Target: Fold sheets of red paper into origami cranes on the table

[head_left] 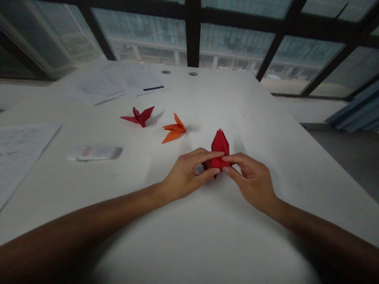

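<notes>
A folded piece of red origami paper [220,142] is held between both hands above the white table [189,236]. Its pointed tips face away from me, and a smaller point shows below my fingers. My left hand [189,173] pinches its left side between thumb and fingers. From the right, my right hand [253,177] pinches the lower right edge with thumb and index finger. Fingers cover part of the folds. Beyond my left hand lie an orange origami figure [174,129] and a dark red paper crane [139,116] with spread wings.
A white printed packet or tube [99,153] lies left of my hands. Printed sheets [115,85] are spread at the back left, with another sheet [23,154] at the left edge. Two round holes pierce the table near the windows [237,43]. A blue curtain [355,110] hangs right.
</notes>
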Demonstrator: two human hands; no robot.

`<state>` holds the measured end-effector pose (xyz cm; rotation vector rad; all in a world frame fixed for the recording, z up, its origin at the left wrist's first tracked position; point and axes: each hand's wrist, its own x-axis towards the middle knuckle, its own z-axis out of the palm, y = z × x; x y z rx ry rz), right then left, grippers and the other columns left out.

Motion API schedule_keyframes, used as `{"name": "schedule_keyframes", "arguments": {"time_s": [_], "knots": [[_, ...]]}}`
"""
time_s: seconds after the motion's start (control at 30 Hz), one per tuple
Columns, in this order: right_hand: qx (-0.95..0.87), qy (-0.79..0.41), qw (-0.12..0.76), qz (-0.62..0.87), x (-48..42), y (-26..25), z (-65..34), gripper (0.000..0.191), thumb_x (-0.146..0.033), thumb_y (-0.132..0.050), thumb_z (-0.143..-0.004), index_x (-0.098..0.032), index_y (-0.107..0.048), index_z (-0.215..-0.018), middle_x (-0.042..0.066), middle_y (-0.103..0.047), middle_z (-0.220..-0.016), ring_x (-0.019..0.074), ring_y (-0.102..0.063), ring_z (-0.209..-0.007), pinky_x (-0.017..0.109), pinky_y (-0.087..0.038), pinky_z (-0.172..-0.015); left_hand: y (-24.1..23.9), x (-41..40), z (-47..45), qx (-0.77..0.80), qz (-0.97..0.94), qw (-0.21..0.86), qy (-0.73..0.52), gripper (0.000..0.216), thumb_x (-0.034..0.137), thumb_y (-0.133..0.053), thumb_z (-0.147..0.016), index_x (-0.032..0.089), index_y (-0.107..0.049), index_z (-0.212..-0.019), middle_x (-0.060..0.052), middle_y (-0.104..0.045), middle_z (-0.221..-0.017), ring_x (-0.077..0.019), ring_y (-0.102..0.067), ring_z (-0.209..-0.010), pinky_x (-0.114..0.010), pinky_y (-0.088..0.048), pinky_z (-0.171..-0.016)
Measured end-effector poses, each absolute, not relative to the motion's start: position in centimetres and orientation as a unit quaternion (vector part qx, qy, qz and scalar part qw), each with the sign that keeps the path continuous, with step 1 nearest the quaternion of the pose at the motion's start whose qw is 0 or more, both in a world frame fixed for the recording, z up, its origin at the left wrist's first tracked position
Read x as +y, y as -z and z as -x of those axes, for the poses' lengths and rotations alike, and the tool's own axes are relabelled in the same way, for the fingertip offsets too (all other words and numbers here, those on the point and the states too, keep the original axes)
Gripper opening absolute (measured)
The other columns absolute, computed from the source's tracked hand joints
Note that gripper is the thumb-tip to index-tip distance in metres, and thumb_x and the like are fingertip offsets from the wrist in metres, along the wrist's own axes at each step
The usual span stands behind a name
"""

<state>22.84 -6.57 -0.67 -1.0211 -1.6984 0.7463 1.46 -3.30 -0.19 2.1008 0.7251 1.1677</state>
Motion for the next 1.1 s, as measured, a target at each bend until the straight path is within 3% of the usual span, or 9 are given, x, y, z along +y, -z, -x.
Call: {"name": "schedule_keyframes", "arguments": {"time_s": [0.23,0.33,0.47,0.57,0.67,0.8,0.93,1.1], "knots": [[-0.754,-0.162,0.504,0.39,-6.8,-0.2,-22.9,0.019,-0.014,-0.07,-0.093,-0.029,-0.076,-0.102,0.002,-0.067,-0.097,0.0165,-0.065,-0.087,0.032,-0.054,-0.076,0.1,-3.6,-1.0,0.259,-0.839,0.09,-0.47,0.026,0.019,-0.069,-0.096,0.025,-0.072,-0.121,-0.002,-0.064,-0.092,-0.0115,-0.063,-0.08,-0.022,-0.053,-0.067],[-0.737,-0.265,0.491,0.382,-7.3,-0.4,-22.8,0.016,-0.018,-0.066,-0.097,-0.029,-0.073,-0.107,0.001,-0.07,-0.092,0.0161,-0.067,-0.082,0.031,-0.054,-0.073,0.4,-3.8,-0.7,0.247,-0.843,0.038,-0.477,0.028,0.018,-0.067,-0.097,0.026,-0.07,-0.123,0.0,-0.065,-0.088,-0.0102,-0.062,-0.073,-0.021,-0.052,-0.062],[-0.666,-0.425,0.469,0.395,-7.9,-0.8,-22.4,0.009,-0.031,-0.066,-0.098,-0.026,-0.07,-0.105,0.003,-0.073,-0.092,0.0183,-0.07,-0.085,0.032,-0.057,-0.076,0.6,-4.0,-0.5,0.23,-0.853,-0.033,-0.467,0.036,0.011,-0.065,-0.096,0.024,-0.067,-0.13,-0.001,-0.069,-0.09,-0.0111,-0.065,-0.075,-0.022,-0.055,-0.068],[-0.602,-0.477,0.495,0.406,-7.5,-0.7,-22.0,0.012,-0.034,-0.071,-0.095,-0.026,-0.064,-0.099,0.0,-0.072,-0.087,0.0171,-0.069,-0.08,0.031,-0.057,-0.074,0.2,-4.3,-0.8,0.202,-0.866,0.058,-0.454,0.048,0.007,-0.065,-0.092,0.023,-0.06,-0.138,-0.004,-0.069,-0.103,-0.0139,-0.068,-0.088,-0.025,-0.059,-0.079],[-0.554,-0.522,0.529,0.377,-6.7,-0.1,-21.7,0.023,-0.033,-0.073,-0.094,-0.028,-0.053,-0.103,-0.003,-0.074,-0.088,0.0164,-0.071,-0.08,0.032,-0.057,-0.078,-0.1,-4.7,-1.5,0.222,-0.782,0.308,-0.494,0.055,0.013,-0.068,-0.091,0.025,-0.048,-0.141,-0.007,-0.063,-0.113,-0.0165,-0.07,-0.097,-0.029,-0.062,-0.083],[-0.536,-0.564,0.516,0.358,-6.2,0.5,-21.6,0.029,-0.034,-0.074,-0.093,-0.029,-0.049,-0.106,-0.005,-0.075,-0.083,0.016,-0.071,-0.077,0.032,-0.055,-0.077,-0.1,-5.0,-2.4,0.289,-0.62,0.535,-0.496,0.033,0.023,-0.073,-0.092,0.024,-0.049,-0.114,0.0,-0.06,-0.099,-0.0143,-0.071,-0.085,-0.03,-0.061,-0.079],[-0.527,-0.592,0.497,0.352,-6.2,1.0,-21.6,0.026,-0.032,-0.072,-0.094,-0.029,-0.05,-0.107,-0.005,-0.073,-0.082,0.015,-0.07,-0.074,0.032,-0.054,-0.077,0.2,-4.6,-2.6,0.3,-0.583,0.597,-0.462,0.026,0.026,-0.076,-0.09,0.019,-0.052,-0.095,0.001,-0.064,-0.086,-0.0127,-0.067,-0.077,-0.028,-0.056,-0.073],[-0.527,-0.546,0.514,0.4,-5.9,1.2,-21.6,0.021,-0.029,-0.078,-0.087,-0.025,-0.06,-0.097,0.0,-0.073,-0.096,0.0166,-0.069,-0.089,0.032,-0.055,-0.084,0.2,-4.4,-2.6,0.357,-0.6,0.561,-0.445,0.022,0.027,-0.078,-0.087,0.017,-0.059,-0.088,0.0,-0.064,-0.085,-0.0119,-0.063,-0.077,-0.027,-0.052,-0.073]]}}
